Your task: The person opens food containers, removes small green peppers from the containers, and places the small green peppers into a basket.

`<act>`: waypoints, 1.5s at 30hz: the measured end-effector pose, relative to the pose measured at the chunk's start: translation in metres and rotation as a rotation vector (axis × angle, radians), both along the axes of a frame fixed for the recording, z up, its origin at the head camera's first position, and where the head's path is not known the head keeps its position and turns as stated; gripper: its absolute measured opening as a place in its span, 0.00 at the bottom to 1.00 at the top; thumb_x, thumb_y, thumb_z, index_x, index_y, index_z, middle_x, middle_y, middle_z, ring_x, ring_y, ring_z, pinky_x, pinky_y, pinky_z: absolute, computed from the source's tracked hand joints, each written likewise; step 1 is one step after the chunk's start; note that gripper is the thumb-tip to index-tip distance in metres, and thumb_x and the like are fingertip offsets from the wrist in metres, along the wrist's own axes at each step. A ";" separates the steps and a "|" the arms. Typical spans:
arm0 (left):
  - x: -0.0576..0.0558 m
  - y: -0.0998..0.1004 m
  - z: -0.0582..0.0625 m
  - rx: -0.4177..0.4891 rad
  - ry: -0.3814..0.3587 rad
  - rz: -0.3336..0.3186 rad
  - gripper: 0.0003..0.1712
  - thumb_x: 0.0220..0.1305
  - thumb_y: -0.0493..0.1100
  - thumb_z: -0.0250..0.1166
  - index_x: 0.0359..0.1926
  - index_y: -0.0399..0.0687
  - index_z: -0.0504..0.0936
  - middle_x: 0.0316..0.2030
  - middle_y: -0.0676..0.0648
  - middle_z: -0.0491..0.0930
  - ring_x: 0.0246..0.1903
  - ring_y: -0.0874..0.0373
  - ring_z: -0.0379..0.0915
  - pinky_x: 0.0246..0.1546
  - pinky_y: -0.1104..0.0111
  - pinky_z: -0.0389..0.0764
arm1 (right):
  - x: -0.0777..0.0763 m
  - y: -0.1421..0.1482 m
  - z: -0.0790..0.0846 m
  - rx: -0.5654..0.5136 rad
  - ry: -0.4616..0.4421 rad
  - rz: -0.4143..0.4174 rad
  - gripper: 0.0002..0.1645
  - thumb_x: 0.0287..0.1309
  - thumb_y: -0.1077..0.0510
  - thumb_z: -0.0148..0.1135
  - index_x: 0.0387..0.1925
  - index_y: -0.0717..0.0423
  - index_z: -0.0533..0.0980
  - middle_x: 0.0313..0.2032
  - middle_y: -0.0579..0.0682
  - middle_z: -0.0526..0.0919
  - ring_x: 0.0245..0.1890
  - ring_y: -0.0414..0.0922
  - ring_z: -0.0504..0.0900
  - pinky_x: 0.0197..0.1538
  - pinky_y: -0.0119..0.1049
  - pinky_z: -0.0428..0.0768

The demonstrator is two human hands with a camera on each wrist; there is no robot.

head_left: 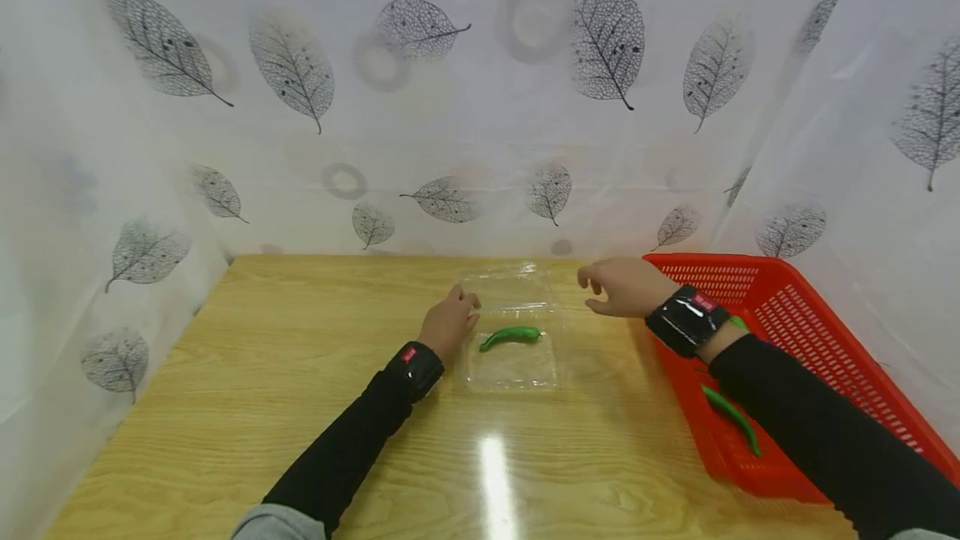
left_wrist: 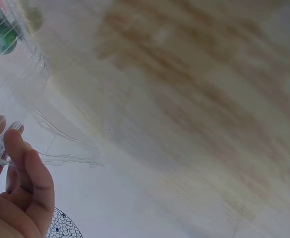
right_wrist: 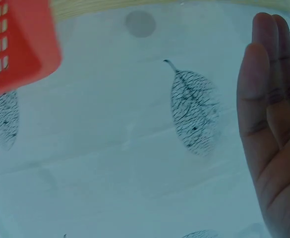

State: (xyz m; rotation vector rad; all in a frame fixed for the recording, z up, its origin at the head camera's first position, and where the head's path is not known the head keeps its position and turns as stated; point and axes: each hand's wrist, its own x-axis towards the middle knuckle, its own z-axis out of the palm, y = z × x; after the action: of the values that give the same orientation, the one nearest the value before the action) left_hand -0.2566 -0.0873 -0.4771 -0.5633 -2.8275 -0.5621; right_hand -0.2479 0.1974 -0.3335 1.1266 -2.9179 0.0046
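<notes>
A clear plastic clamshell box (head_left: pixel 512 369) lies with its lid up on the wooden table. Inside it rests one green chili pepper (head_left: pixel 512 337). My left hand (head_left: pixel 448 323) is at the box's left side, and in the left wrist view its thumb and fingers (left_wrist: pixel 35 183) pinch the clear plastic edge. My right hand (head_left: pixel 626 286) hovers between the box and the red basket, holding nothing; its fingers (right_wrist: pixel 256 89) look fairly straight in the right wrist view.
A red plastic basket (head_left: pixel 840 323) stands at the right, under my right forearm. It holds a green chili pepper (head_left: pixel 731 419) and a partly hidden green one (head_left: pixel 738 322). A white leaf-patterned sheet (head_left: pixel 465 123) hangs behind the wooden table (head_left: pixel 300 340).
</notes>
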 end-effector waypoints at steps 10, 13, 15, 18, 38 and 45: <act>-0.001 -0.001 -0.001 -0.022 0.008 0.013 0.09 0.63 0.43 0.63 0.43 0.45 0.79 0.35 0.46 0.70 0.18 0.63 0.63 0.19 0.75 0.66 | -0.012 -0.064 -0.050 0.068 -0.110 0.118 0.17 0.51 0.54 0.67 0.42 0.55 0.76 0.33 0.49 0.82 0.31 0.43 0.79 0.31 0.36 0.76; 0.000 -0.001 -0.001 -0.019 0.016 0.002 0.09 0.63 0.42 0.63 0.42 0.44 0.79 0.35 0.46 0.70 0.19 0.63 0.64 0.19 0.75 0.66 | -0.014 -0.075 -0.062 0.075 -0.169 0.103 0.20 0.51 0.55 0.67 0.46 0.56 0.77 0.35 0.51 0.83 0.33 0.45 0.81 0.34 0.37 0.78; 0.000 -0.001 0.000 -0.025 0.029 -0.005 0.09 0.62 0.42 0.63 0.42 0.44 0.79 0.35 0.46 0.70 0.19 0.63 0.64 0.19 0.75 0.66 | -0.014 -0.081 -0.067 0.077 -0.180 0.096 0.21 0.51 0.55 0.67 0.48 0.55 0.76 0.37 0.52 0.84 0.34 0.46 0.82 0.35 0.38 0.79; 0.001 -0.001 -0.001 -0.033 0.033 -0.004 0.09 0.62 0.42 0.63 0.42 0.44 0.79 0.35 0.46 0.70 0.18 0.64 0.63 0.19 0.75 0.66 | -0.014 -0.086 -0.075 0.087 -0.173 0.090 0.22 0.50 0.55 0.67 0.49 0.53 0.76 0.40 0.52 0.85 0.38 0.47 0.83 0.38 0.40 0.80; -0.001 0.000 0.000 -0.049 0.011 0.003 0.10 0.62 0.43 0.63 0.43 0.45 0.79 0.34 0.47 0.68 0.19 0.63 0.62 0.19 0.74 0.66 | -0.014 -0.100 -0.100 0.116 -0.142 0.116 0.18 0.45 0.60 0.68 0.42 0.49 0.79 0.35 0.46 0.83 0.32 0.41 0.80 0.34 0.36 0.78; 0.000 0.000 0.001 -0.043 0.014 0.006 0.10 0.62 0.43 0.63 0.43 0.45 0.79 0.34 0.47 0.68 0.19 0.63 0.63 0.19 0.73 0.66 | -0.014 -0.101 -0.108 0.156 -0.116 0.151 0.18 0.47 0.58 0.70 0.44 0.50 0.80 0.37 0.48 0.82 0.35 0.43 0.81 0.37 0.37 0.79</act>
State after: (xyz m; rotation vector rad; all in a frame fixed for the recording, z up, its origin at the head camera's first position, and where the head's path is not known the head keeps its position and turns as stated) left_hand -0.2563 -0.0873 -0.4759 -0.5647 -2.8329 -0.4948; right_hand -0.2620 0.0960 -0.4411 1.4138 -2.9682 -0.1646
